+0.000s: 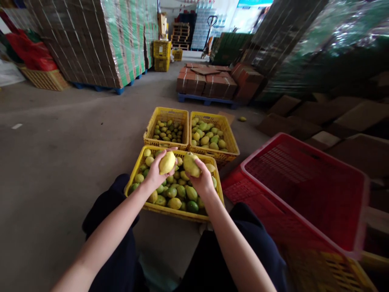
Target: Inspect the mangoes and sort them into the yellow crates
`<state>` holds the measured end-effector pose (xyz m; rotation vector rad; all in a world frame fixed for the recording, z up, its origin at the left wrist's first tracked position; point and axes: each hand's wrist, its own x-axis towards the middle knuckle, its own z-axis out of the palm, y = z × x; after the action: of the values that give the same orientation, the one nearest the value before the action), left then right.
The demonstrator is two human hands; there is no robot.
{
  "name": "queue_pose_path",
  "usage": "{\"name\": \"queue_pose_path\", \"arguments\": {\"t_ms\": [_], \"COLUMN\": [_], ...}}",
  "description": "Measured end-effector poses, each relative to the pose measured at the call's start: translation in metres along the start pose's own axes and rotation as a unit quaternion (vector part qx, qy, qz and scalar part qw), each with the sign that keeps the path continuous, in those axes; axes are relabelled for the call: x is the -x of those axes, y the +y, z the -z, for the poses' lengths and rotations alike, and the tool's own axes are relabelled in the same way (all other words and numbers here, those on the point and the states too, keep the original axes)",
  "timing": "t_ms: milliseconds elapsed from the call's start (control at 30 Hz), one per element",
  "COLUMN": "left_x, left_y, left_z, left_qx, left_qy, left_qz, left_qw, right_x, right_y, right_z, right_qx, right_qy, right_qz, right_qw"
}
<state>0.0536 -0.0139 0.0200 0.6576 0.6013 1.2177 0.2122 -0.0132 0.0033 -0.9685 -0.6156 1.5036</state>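
My left hand [158, 169] is closed around a yellow lemon [167, 162], held up over the near yellow crate [174, 211]. Beside it my right hand [203, 175] grips a second, greener lemon [191, 164]. The two fruits are a small gap apart. Below them the crate is filled with loose lemons [174, 203], some yellow and some green; my hands and forearms hide part of them.
Two more yellow crates of fruit, the left one [147, 138] and the right one [233, 142], stand just beyond. A red crate [261, 184] is close on my right. Flattened cardboard [349, 109] lies past it. Boxes [206, 83] sit on a blue pallet ahead.
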Motion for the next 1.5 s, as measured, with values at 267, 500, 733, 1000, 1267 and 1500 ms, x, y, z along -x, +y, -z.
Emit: {"name": "queue_pose_path", "arguments": {"t_ms": [267, 500, 733, 1000, 1267, 1500], "left_x": [-0.025, -0.036, -0.037, -0.037, -0.035, -0.025], "left_y": [-0.017, -0.03, -0.038, -0.023, -0.011, -0.007], "left_z": [-0.006, 0.002, 0.004, -0.005, -0.008, -0.01], "left_qx": [0.225, 0.2, 0.194, 0.223, 0.038, -0.077], "left_qy": [0.134, 0.114, 0.153, 0.172, 0.138, 0.059], "left_qz": [-0.033, -0.055, 0.001, 0.05, 0.031, -0.01], "left_qw": [0.964, 0.972, 0.969, 0.958, 0.989, 0.995], "right_x": [-0.018, -0.02, -0.017, -0.015, -0.012, -0.011], "right_y": [0.026, 0.022, 0.016, 0.017, 0.003, -0.002], "right_z": [-0.011, -0.012, -0.014, -0.014, -0.014, -0.01], "right_qx": [-0.174, -0.24, -0.25, -0.195, -0.158, -0.073], "right_qy": [-0.014, 0.021, 0.035, 0.003, 0.007, -0.01], "right_qz": [-0.016, -0.014, -0.018, -0.023, -0.035, 0.01], "right_qw": [0.985, 0.97, 0.968, 0.981, 0.987, 0.997]}}
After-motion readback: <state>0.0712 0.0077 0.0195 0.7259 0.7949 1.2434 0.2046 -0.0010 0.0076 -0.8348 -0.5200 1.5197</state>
